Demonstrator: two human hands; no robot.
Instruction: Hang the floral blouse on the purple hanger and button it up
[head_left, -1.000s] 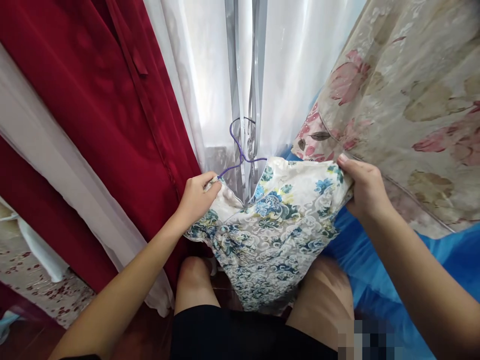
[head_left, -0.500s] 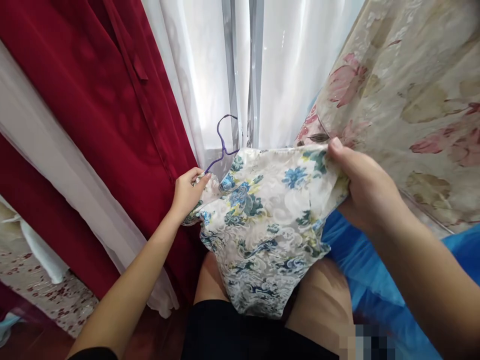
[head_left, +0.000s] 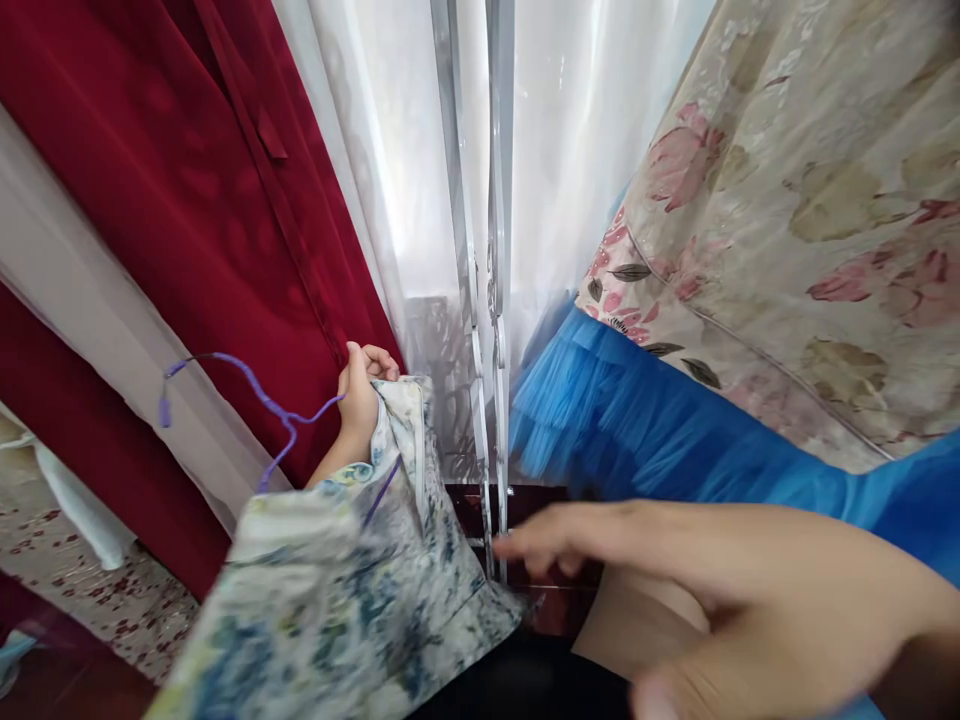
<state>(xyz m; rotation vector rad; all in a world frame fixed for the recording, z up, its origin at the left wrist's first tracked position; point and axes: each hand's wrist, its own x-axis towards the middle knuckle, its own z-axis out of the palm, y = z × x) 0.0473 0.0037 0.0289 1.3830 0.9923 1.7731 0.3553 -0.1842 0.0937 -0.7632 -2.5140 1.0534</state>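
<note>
A white garment (head_left: 300, 570) with blue, green and yellow flowers hangs on a thin purple hanger (head_left: 259, 390), low at the left. My left hand (head_left: 360, 400) is closed on the garment's shoulder and the hanger's arm; the thumb points up and the cloth covers part of the wrist. The hanger's hook sticks out to the left of this hand. To the right, my right hand (head_left: 720, 580) is apart from the garment and blurred by motion. Its fingers stretch leftward with the thumb spread away, holding nothing.
Dark red cloth (head_left: 187, 180) hangs on the left beside white drapes (head_left: 600, 120). Grey metal poles (head_left: 495, 300) stand upright in the middle. A floral hanging cloth (head_left: 825, 220) and blue tulle (head_left: 637, 400) take up the right side.
My right hand has let go of the garment and moved toward me. The left hand has turned and shifted slightly down, swinging the garment and hanger to the left.
</note>
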